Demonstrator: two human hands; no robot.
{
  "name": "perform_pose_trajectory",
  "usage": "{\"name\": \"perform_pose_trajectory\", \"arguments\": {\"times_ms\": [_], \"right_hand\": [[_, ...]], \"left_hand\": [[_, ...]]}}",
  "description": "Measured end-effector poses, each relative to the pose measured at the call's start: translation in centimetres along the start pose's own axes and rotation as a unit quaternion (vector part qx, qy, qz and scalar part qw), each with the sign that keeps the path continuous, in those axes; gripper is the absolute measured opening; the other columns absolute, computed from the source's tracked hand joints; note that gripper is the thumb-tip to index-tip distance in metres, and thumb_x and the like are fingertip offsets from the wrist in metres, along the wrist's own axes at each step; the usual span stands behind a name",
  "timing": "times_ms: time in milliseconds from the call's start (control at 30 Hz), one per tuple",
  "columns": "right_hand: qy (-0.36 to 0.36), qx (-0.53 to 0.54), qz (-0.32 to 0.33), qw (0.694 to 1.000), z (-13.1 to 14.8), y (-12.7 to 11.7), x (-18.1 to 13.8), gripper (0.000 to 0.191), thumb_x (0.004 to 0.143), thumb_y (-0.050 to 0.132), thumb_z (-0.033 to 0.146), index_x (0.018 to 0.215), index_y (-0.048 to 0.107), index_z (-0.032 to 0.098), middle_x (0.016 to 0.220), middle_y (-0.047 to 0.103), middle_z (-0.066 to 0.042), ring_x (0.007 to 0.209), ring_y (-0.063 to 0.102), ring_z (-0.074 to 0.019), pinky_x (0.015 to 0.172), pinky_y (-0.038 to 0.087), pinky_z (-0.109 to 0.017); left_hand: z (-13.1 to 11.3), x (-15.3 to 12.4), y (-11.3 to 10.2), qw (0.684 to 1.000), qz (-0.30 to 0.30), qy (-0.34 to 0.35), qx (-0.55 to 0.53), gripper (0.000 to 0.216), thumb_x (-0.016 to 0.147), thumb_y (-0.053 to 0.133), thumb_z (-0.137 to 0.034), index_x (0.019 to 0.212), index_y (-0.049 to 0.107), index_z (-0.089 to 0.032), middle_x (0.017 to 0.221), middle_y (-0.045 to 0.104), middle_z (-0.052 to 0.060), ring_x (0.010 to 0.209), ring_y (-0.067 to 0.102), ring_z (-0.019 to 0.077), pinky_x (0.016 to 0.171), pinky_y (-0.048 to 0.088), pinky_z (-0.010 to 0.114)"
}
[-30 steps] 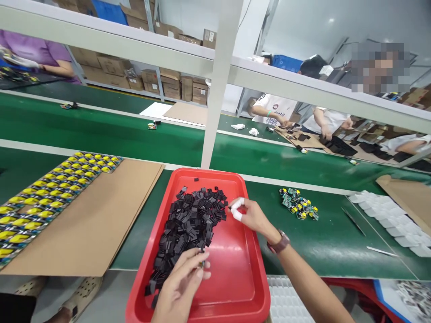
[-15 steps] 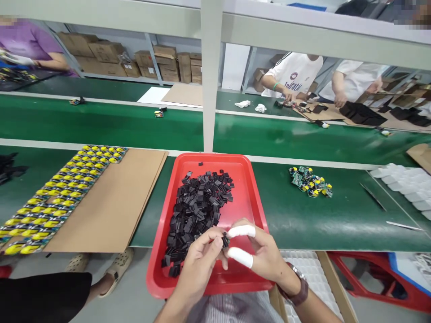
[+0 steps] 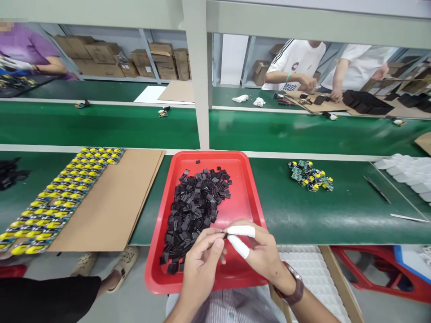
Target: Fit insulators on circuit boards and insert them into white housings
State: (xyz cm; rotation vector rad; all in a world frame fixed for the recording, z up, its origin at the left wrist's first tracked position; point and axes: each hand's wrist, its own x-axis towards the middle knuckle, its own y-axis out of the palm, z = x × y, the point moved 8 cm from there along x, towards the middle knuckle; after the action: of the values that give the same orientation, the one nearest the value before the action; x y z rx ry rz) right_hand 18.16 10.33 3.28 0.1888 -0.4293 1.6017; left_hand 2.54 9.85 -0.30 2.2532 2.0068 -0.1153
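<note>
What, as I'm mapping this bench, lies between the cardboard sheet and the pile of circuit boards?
The red tray, holding black parts, sits between the cardboard and the circuit boards in the head view.

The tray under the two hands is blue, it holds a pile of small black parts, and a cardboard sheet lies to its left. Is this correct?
Not fully. In the head view the tray is red, not blue. The rest stands: the left hand and the right hand meet over it, it holds the pile of small black parts, and the cardboard sheet lies to its left.
</note>
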Motion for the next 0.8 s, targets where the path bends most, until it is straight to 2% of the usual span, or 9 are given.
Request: {"name": "perform_pose_trajectory", "arguments": {"times_ms": [67, 133, 200, 267, 367, 467, 600, 667, 800], "right_hand": [[0.052, 0.026, -0.021, 0.998, -0.8, -0.6, 0.0, 0.024, 0.093, 0.069, 0.013, 0.11, 0.074, 0.028, 0.098, 0.078, -0.003, 0.088, 0.074, -0.0185, 0.081, 0.062, -0.032], [0.079, 0.034, -0.014, 0.996, -1.0, -0.7, 0.0, 0.019, 0.092, 0.07, 0.016, 0.105, 0.076, 0.027, 0.095, 0.078, -0.004, 0.085, 0.074, -0.0185, 0.078, 0.061, -0.032], [0.085, 0.039, 0.013, 0.996, -0.8, -0.4, 0.0, 0.017, 0.092, 0.069, 0.016, 0.102, 0.078, 0.027, 0.093, 0.077, -0.004, 0.081, 0.072, -0.0184, 0.075, 0.059, -0.032], [0.085, 0.039, 0.029, 0.995, -0.5, -0.3, 0.1, 0.018, 0.091, 0.068, 0.015, 0.1, 0.079, 0.027, 0.089, 0.076, -0.003, 0.077, 0.07, -0.0179, 0.072, 0.057, -0.032], [0.078, 0.025, 0.039, 0.996, 0.0, -0.2, 0.0, 0.021, 0.091, 0.065, 0.013, 0.099, 0.079, 0.027, 0.084, 0.072, -0.002, 0.074, 0.066, -0.0165, 0.069, 0.054, -0.031], [0.087, 0.006, 0.049, 0.995, -0.3, 0.0, -0.3, 0.021, 0.091, 0.065, 0.013, 0.1, 0.077, 0.027, 0.086, 0.07, -0.001, 0.077, 0.066, -0.016, 0.072, 0.054, -0.03], [0.154, -0.01, 0.016, 0.988, -2.1, -0.1, -1.4, 0.023, 0.09, 0.068, 0.019, 0.112, 0.071, 0.026, 0.092, 0.074, -0.001, 0.083, 0.07, -0.0168, 0.08, 0.059, -0.031], [0.175, -0.016, 0.002, 0.984, -2.9, -0.1, -1.9, 0.02, 0.089, 0.07, 0.021, 0.109, 0.07, 0.025, 0.091, 0.075, -0.001, 0.08, 0.07, -0.0168, 0.079, 0.06, -0.031], [0.189, -0.011, 0.013, 0.982, -3.1, 0.1, -2.1, 0.011, 0.089, 0.072, 0.023, 0.1, 0.072, 0.024, 0.092, 0.077, -0.002, 0.08, 0.072, -0.017, 0.077, 0.06, -0.03]], "left_hand": [[0.5, -0.3, -0.2, 1.0, 0.0, -0.012, -0.005, 0.023, 0.094, 0.068, -0.04, 0.103, 0.078, -0.022, 0.118, 0.065, 0.008, 0.07, 0.068, 0.0139, 0.065, 0.059, 0.028], [0.7, -0.5, -0.7, 1.0, -0.011, -0.007, 0.021, 0.024, 0.092, 0.071, -0.039, 0.111, 0.078, -0.025, 0.127, 0.062, 0.01, 0.089, 0.07, 0.02, 0.071, 0.061, 0.03], [0.5, -0.6, -1.1, 0.998, -0.018, 0.011, 0.062, 0.024, 0.093, 0.071, -0.036, 0.115, 0.077, -0.027, 0.131, 0.061, 0.01, 0.107, 0.068, 0.0246, 0.081, 0.06, 0.032], [-0.3, -0.6, -1.2, 0.993, -0.013, 0.043, 0.112, 0.02, 0.095, 0.068, -0.033, 0.112, 0.077, -0.028, 0.128, 0.062, 0.009, 0.114, 0.065, 0.0257, 0.091, 0.057, 0.035], [-1.9, -0.4, -0.8, 0.976, 0.011, 0.1, 0.192, 0.014, 0.097, 0.065, -0.026, 0.103, 0.078, -0.028, 0.119, 0.066, 0.007, 0.112, 0.065, 0.0233, 0.1, 0.051, 0.035], [-2.9, -0.2, -0.3, 0.962, 0.03, 0.137, 0.234, 0.013, 0.098, 0.062, -0.022, 0.098, 0.074, -0.026, 0.113, 0.066, 0.006, 0.108, 0.065, 0.0217, 0.098, 0.05, 0.033], [-2.6, -0.1, -0.3, 0.962, 0.023, 0.132, 0.238, 0.012, 0.099, 0.059, -0.022, 0.096, 0.07, -0.025, 0.11, 0.065, 0.006, 0.107, 0.064, 0.0211, 0.096, 0.049, 0.032], [-2.3, -0.3, -0.4, 0.964, 0.02, 0.125, 0.236, 0.012, 0.099, 0.059, -0.022, 0.098, 0.071, -0.025, 0.112, 0.065, 0.005, 0.109, 0.064, 0.021, 0.098, 0.048, 0.032], [-2.1, -0.3, -0.5, 0.962, 0.027, 0.123, 0.243, 0.011, 0.098, 0.061, -0.023, 0.1, 0.072, -0.026, 0.117, 0.064, 0.006, 0.111, 0.064, 0.0225, 0.099, 0.048, 0.034]]}}
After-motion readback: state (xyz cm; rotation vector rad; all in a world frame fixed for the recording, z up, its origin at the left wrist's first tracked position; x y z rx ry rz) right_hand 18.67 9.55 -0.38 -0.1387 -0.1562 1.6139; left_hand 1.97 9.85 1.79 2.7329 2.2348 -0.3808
